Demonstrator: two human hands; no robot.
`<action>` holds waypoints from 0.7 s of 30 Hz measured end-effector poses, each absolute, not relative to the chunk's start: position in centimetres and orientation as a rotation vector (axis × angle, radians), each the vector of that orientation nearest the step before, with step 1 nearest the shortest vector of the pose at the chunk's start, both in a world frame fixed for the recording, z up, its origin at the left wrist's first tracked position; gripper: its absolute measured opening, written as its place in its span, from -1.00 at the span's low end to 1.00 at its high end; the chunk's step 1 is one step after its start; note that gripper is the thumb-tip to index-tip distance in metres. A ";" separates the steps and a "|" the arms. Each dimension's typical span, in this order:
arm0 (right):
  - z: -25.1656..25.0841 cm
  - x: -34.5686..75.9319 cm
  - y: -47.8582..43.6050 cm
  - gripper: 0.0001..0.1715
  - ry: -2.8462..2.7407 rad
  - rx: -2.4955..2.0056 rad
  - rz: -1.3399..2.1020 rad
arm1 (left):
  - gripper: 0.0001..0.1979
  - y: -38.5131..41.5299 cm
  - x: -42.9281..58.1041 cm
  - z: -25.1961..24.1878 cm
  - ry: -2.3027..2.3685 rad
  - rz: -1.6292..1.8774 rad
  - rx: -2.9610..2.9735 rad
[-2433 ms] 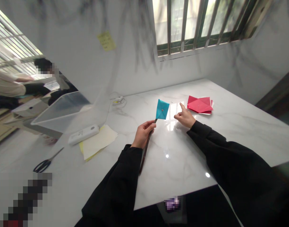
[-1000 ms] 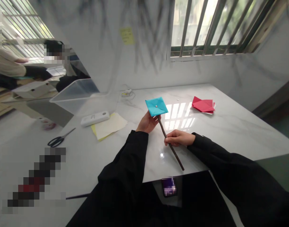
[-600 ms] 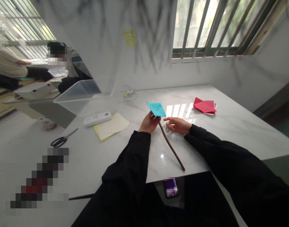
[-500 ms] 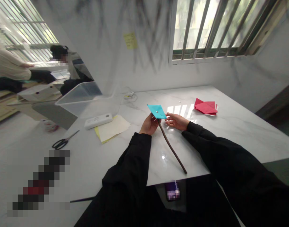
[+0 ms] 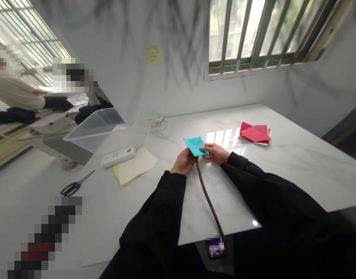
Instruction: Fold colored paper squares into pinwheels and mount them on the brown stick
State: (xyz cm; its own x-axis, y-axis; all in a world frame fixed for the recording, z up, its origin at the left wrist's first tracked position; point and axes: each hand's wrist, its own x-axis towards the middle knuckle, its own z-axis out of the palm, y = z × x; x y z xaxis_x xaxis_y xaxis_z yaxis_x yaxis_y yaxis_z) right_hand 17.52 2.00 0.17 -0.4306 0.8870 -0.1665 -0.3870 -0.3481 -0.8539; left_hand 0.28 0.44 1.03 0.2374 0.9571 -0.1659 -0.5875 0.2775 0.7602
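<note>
A turquoise paper pinwheel with a small pale pin at its centre is held over the table. Its brown stick slants down toward me, past the table's front edge. My left hand is closed around the stick's top, just beneath the paper; some of its fingers are hidden behind it. At the paper's right corner, my right hand pinches it, thumb on top and the other fingers underneath.
Red paper sheets lie at the right. Left are a white oblong device, cream and yellow paper, scissors and a clear plastic bin. A small cable lies by the wall. Two people sit at far left.
My right hand has gone from loosely touching the pinwheel's right corner to pinching it, thumb on top. Pinwheel and stick sit slightly lower in view, the stick's lower end now past the table edge.
</note>
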 end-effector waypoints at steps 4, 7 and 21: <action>0.4 17.4 2.0 -0.80 -0.938 -0.810 1.905 | -0.85 0.6 0.1 0.7 0.749 1.146 0.652; 0.3 17.5 2.0 -0.80 -0.943 -0.801 1.914 | -0.85 0.6 0.1 0.8 0.766 1.136 0.642; 0.2 17.4 2.1 -0.64 -0.953 -0.809 1.876 | -0.73 0.6 0.2 0.8 0.796 1.191 0.692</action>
State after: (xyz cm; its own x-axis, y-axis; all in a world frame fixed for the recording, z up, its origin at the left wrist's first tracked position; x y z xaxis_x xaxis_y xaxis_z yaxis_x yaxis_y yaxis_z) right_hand 17.40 2.14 0.17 -0.4214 0.8927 -0.1595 -0.3976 -0.3399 -0.8522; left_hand 0.21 0.62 0.75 0.1726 0.9705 -0.1683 -0.5264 0.2353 0.8170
